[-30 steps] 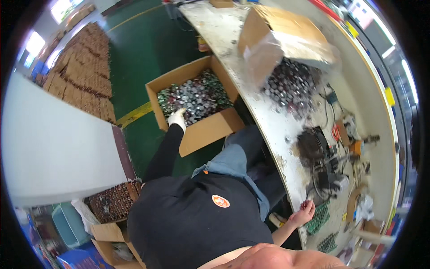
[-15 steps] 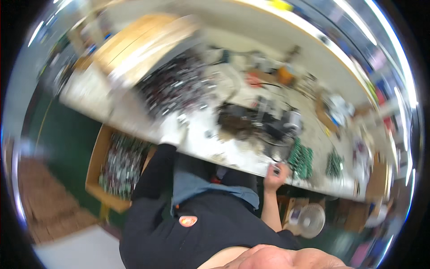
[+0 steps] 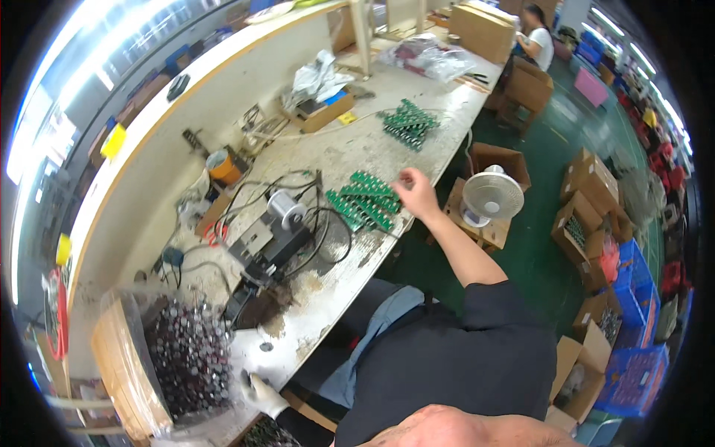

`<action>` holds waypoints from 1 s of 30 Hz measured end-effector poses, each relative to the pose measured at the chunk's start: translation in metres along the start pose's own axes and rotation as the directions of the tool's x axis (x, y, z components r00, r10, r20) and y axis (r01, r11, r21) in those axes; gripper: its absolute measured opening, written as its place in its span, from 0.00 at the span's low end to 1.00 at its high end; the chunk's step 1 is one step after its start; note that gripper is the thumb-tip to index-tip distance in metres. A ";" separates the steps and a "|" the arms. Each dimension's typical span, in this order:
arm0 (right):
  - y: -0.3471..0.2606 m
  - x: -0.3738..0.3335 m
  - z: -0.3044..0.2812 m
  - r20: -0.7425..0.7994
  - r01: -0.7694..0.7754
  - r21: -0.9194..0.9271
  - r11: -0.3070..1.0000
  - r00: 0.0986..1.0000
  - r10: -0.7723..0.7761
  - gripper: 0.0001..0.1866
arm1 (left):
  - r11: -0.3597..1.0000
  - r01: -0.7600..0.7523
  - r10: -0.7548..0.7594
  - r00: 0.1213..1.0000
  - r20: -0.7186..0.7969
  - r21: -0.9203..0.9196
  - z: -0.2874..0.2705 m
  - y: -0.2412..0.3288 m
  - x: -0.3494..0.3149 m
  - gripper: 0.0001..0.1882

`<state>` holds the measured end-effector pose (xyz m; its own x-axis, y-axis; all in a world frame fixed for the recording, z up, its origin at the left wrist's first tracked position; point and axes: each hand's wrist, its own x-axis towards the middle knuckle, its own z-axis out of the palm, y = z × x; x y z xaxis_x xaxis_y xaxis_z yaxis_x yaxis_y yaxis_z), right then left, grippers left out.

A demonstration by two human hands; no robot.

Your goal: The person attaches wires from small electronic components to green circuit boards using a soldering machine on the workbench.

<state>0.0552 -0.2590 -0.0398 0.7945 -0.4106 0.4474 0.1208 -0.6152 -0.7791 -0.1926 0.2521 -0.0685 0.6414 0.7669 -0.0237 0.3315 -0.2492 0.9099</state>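
My left hand (image 3: 262,395), in a white glove, is at the table's near edge beside a tipped box of small dark and silvery parts (image 3: 186,357). Its fingers are bent together around a small dark spot; what they hold is too small to make out. My bare right hand (image 3: 417,195) reaches the right edge of a pile of green circuit boards (image 3: 365,200), fingers curled in a pinch. Whatever may be between them is hidden. Between the hands stands a small dark machine with a silvery motor (image 3: 286,210), its cables looping over the tabletop.
A second stack of green boards (image 3: 408,124) lies farther along the worktable (image 3: 298,160). An orange cup (image 3: 223,167) stands by the back wall. On the floor side are a white fan (image 3: 493,197), cardboard boxes (image 3: 588,186) and blue crates (image 3: 633,372). A seated person (image 3: 538,41) is far off.
The view has swung to the right. My right hand has moved from the table's front edge to the nearer pile of boards; my left hand remains near the box of parts.
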 end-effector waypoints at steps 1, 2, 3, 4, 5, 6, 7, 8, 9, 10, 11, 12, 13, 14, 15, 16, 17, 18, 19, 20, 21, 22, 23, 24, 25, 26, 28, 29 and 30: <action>0.006 0.002 0.004 0.037 0.050 -0.032 0.998 0.998 -0.049 0.24 | 0.997 0.079 -0.079 0.997 0.019 -0.022 0.000 0.011 -0.008 0.18; 0.009 0.003 0.013 0.083 0.084 0.004 0.996 0.993 -0.084 0.27 | 0.994 0.080 -0.082 0.996 -0.027 -0.068 -0.001 0.007 -0.009 0.19; -0.012 0.002 0.013 0.180 0.104 -0.093 0.990 0.980 -0.086 0.28 | 0.995 0.010 -0.019 0.996 -0.088 -0.099 -0.001 -0.007 -0.006 0.19; -0.004 -0.004 0.024 0.178 0.180 -0.186 0.966 0.973 -0.147 0.28 | 0.998 0.008 -0.012 0.998 -0.054 -0.056 -0.003 -0.017 0.002 0.18; -0.018 -0.002 0.033 0.366 0.182 -0.209 0.961 0.926 -0.095 0.27 | 0.999 -0.040 0.041 0.995 -0.086 0.007 -0.005 -0.003 -0.012 0.18; -0.022 -0.005 0.036 0.388 0.181 -0.200 0.963 0.917 -0.092 0.23 | 0.992 -0.103 0.110 0.989 -0.096 0.076 -0.005 0.015 -0.020 0.19; -0.028 -0.006 0.036 0.355 0.210 -0.220 0.953 0.927 -0.122 0.21 | 0.991 -0.116 0.121 0.990 -0.074 0.068 0.003 0.014 -0.009 0.19; -0.032 -0.007 0.033 0.324 0.236 -0.239 0.942 0.934 -0.152 0.18 | 0.992 -0.118 0.120 0.992 -0.048 0.035 0.009 0.015 -0.002 0.19; -0.027 -0.010 0.033 0.278 0.264 -0.247 0.932 0.941 -0.192 0.15 | 0.993 -0.119 0.119 0.993 -0.023 0.004 0.016 0.016 0.002 0.19; -0.028 -0.010 0.029 0.244 0.269 -0.252 0.930 0.947 -0.208 0.15 | 0.992 -0.122 0.122 0.993 0.000 -0.027 0.022 0.019 0.010 0.19; -0.030 -0.011 0.025 0.211 0.273 -0.259 0.926 0.952 -0.221 0.15 | 0.991 -0.123 0.124 0.992 0.024 -0.057 0.027 0.022 0.018 0.19; -0.023 -0.014 0.032 0.193 0.306 -0.267 0.914 0.946 -0.261 0.15 | 0.989 -0.122 0.127 0.991 0.052 -0.087 0.034 0.025 0.025 0.18; -0.022 -0.016 0.039 0.201 0.320 -0.258 0.911 0.941 -0.274 0.15 | 0.986 -0.110 0.121 0.989 0.080 -0.122 0.044 0.026 0.029 0.18; -0.022 -0.017 0.045 0.211 0.332 -0.250 0.910 0.935 -0.284 0.15 | 0.983 -0.097 0.115 0.987 0.111 -0.155 0.057 0.028 0.031 0.18; -0.022 -0.019 0.049 0.170 0.366 -0.220 0.904 0.927 -0.334 0.14 | 0.980 -0.081 0.108 0.984 0.144 -0.183 0.068 0.030 0.032 0.18; -0.022 -0.020 0.049 0.125 0.399 -0.191 0.897 0.916 -0.381 0.12 | 0.976 -0.067 0.105 0.979 0.176 -0.208 0.078 0.031 0.036 0.18; -0.030 -0.020 0.044 0.120 0.342 -0.146 0.928 0.938 -0.326 0.11 | 0.972 -0.051 0.099 0.974 0.204 -0.230 0.084 0.030 0.042 0.18; -0.040 -0.020 0.038 0.118 0.284 -0.097 0.954 0.955 -0.272 0.09 | 0.968 -0.033 0.093 0.969 0.229 -0.250 0.090 0.030 0.047 0.18; -0.046 -0.021 0.034 -0.022 0.312 -0.019 0.950 0.950 -0.312 0.08 | 0.963 -0.012 0.083 0.963 0.255 -0.268 0.095 0.028 0.052 0.18; -0.050 -0.023 0.033 -0.062 0.180 0.121 0.976 0.983 -0.173 0.08 | 0.959 0.007 0.075 0.958 0.277 -0.284 0.097 0.028 0.055 0.18; -0.051 -0.025 0.035 -0.083 0.049 0.265 0.963 0.996 -0.028 0.08 | 0.954 0.027 0.066 0.953 0.296 -0.299 0.098 0.027 0.059 0.18; -0.054 -0.025 0.038 -0.043 -0.088 0.541 0.836 0.990 0.132 0.08 | 0.948 0.046 0.057 0.948 0.312 -0.314 0.099 0.027 0.063 0.18; -0.054 -0.027 0.035 0.128 -0.298 0.735 0.609 0.943 0.307 0.09 | 0.942 0.066 0.047 0.945 0.324 -0.328 0.098 0.026 0.067 0.18; -0.055 -0.027 0.033 0.335 -0.473 0.828 0.301 0.848 0.411 0.09 | 0.936 0.086 0.035 0.942 0.333 -0.342 0.095 0.025 0.071 0.18; -0.066 -0.028 0.022 0.482 -0.605 0.757 0.248 0.773 0.413 0.09 | 0.927 0.112 0.012 0.945 0.326 -0.359 0.088 0.019 0.073 0.18; -0.072 -0.031 0.016 0.550 -0.643 0.732 0.225 0.752 0.362 0.10 | 0.916 0.136 -0.011 0.949 0.316 -0.376 0.081 0.014 0.072 0.18; -0.073 -0.041 0.022 0.666 -0.714 0.677 0.177 0.697 0.265 0.14 | 0.892 0.186 -0.073 0.959 0.273 -0.413 0.056 -0.002 0.066 0.18; -0.071 -0.052 0.022 0.705 -0.741 0.620 0.259 0.671 0.231 0.16 | 0.877 0.209 -0.113 0.965 0.237 -0.433 0.038 -0.012 0.059 0.18; -0.082 -0.063 0.021 0.710 -0.692 0.602 0.399 0.692 0.130 0.19 | 0.858 0.230 -0.164 0.970 0.180 -0.459 0.016 -0.024 0.048 0.18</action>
<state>0.0082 -0.1691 -0.0134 0.9882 0.1134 -0.1034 -0.1435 0.4434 -0.8847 -0.1586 0.2852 -0.0984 0.6919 0.6786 -0.2467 0.1144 0.2343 0.9654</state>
